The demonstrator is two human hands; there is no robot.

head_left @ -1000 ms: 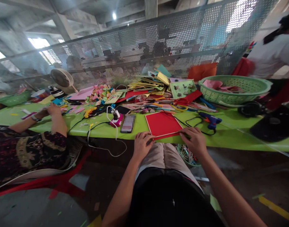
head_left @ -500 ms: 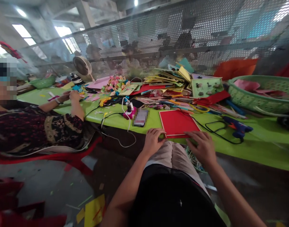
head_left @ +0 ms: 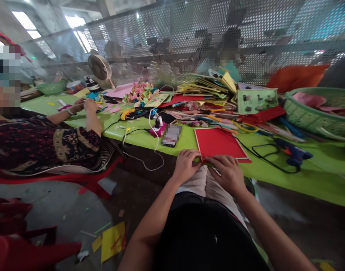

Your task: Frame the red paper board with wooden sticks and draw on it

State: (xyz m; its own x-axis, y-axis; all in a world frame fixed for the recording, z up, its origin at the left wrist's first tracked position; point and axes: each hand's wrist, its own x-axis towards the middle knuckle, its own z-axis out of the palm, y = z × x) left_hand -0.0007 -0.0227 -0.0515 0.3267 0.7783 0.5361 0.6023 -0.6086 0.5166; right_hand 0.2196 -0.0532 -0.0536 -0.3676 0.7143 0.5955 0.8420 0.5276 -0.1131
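Observation:
A square red card (head_left: 221, 143) with a pale border lies at the table's near edge, above my lap. My left hand (head_left: 187, 165) is closed at its near left corner, thumb and fingers pinching the edge. Close beside it, my right hand (head_left: 227, 172) also has its fingers closed on the near edge, where a strip of red shows. Fingertips of both hands almost meet, and what lies under them is partly hidden. To the right of the card is a blue glue gun (head_left: 295, 153) with a black cord. On its left lies a phone (head_left: 171, 135).
On the green-covered table (head_left: 324, 180), behind the card, are coloured paper strips, a pile of cards (head_left: 206, 90) and a green basket (head_left: 316, 116). A pink power strip (head_left: 158, 130) trails a white cable over the edge. A seated person (head_left: 48, 145) works at the left.
My right hand has moved left along the card's near edge, towards my left hand. My left hand stays at the near left corner. The camera view has shifted slightly.

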